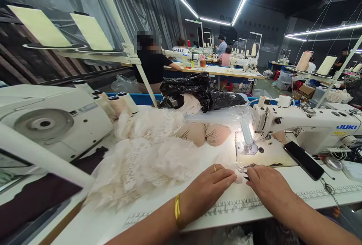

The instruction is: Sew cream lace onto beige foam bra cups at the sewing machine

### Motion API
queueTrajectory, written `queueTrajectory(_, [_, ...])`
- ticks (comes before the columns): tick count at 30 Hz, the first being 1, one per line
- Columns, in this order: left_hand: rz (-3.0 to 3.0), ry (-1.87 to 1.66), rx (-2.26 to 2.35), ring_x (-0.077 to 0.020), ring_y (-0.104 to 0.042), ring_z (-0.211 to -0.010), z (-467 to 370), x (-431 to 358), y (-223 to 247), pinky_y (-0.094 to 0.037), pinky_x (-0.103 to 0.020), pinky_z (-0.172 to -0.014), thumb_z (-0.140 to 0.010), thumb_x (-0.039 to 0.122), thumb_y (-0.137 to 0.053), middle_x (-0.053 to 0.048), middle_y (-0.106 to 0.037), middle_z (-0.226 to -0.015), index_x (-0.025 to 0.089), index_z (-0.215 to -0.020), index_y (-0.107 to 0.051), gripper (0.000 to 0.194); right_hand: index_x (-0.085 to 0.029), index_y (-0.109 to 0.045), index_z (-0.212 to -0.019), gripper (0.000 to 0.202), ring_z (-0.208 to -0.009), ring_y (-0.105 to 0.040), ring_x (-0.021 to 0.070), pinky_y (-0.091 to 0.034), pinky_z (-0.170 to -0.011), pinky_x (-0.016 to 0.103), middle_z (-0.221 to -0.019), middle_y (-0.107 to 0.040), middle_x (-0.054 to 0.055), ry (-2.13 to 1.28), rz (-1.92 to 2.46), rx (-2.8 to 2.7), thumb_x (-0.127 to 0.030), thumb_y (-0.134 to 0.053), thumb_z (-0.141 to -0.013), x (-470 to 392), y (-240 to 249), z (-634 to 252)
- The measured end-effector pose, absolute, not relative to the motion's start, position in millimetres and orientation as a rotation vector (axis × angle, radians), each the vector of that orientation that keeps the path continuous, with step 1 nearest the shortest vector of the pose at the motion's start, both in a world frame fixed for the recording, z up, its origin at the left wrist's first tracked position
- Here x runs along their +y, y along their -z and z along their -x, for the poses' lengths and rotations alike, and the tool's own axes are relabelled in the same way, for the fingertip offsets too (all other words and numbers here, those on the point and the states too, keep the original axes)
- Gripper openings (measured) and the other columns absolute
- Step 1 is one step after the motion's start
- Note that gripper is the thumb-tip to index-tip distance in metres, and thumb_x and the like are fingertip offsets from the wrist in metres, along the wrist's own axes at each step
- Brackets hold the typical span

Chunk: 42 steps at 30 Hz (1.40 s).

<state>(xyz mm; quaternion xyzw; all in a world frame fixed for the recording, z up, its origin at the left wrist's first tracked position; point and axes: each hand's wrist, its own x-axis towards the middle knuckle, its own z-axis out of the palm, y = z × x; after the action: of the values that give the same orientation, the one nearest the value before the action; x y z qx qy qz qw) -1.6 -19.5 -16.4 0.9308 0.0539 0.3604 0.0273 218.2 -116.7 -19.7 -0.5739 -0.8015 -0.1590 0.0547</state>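
Note:
My left hand [207,190], with a gold ring and bracelet, rests low over the table's front edge. Its fingers are pressed together on a small pale piece of fabric [239,178], partly hidden by them. Close to its right, my right hand [267,184] is curled around small dark-tipped thread snips [246,178], whose points face the fabric; most of the tool is covered by the fingers. Both hands are just in front of the lit needle area of a white sewing machine [308,122]. Left of there lie beige pleated bra cups [217,135] and a heap of cream lace [149,158].
A black phone [304,160] lies right of my right hand. A printed ruler strip [243,204] runs along the table's front. Thread cones [127,101] and another machine [48,120] stand left. Black plastic bags [198,92] sit behind. Several people work at machines farther back.

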Motion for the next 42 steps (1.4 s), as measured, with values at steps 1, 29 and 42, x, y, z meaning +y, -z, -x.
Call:
queueTrajectory(1, [-2.876, -1.105, 0.172, -0.0180, -0.065, -0.090, 2.0, -19.8, 16.3, -0.058, -0.028, -0.083, -0.104, 0.008, -0.045, -0.006, -0.075, -0.106, 0.017, -0.118, -0.063, 0.024, -0.023, -0.053, -0.096, 0.016, -0.074, -0.066, 0.0217, -0.043, -0.064, 0.031, -0.084, -0.069, 0.003, 0.487, 1.752, -2.448, -0.012, -0.066, -0.094, -116.4, 18.3, -218.2])
queueTrajectory(29, [-2.882, -1.102, 0.134, -0.0190, -0.064, -0.089, 5.3, -19.4, 19.0, -0.057, -0.028, -0.082, -0.101, 0.006, -0.047, -0.009, -0.076, -0.106, 0.016, -0.115, -0.065, 0.025, -0.026, -0.042, -0.086, 0.021, -0.072, -0.056, 0.0198, -0.035, -0.066, 0.028, -0.077, -0.059, -0.002, -0.592, 1.882, -1.840, -0.037, -0.041, -0.103, -117.9, 9.8, -236.9])
queueTrajectory(42, [-2.795, -1.256, 0.078, -0.0195, -0.066, -0.093, -2.5, -30.7, 13.7, -0.059, -0.029, -0.083, -0.099, 0.005, -0.053, -0.009, -0.076, -0.107, 0.017, -0.118, -0.066, 0.026, -0.028, -0.052, -0.124, 0.033, -0.082, -0.063, 0.0229, -0.045, -0.074, 0.035, -0.088, -0.063, 0.001, -1.033, 1.516, -1.507, -0.051, -0.052, -0.100, -128.9, 10.9, -231.2])
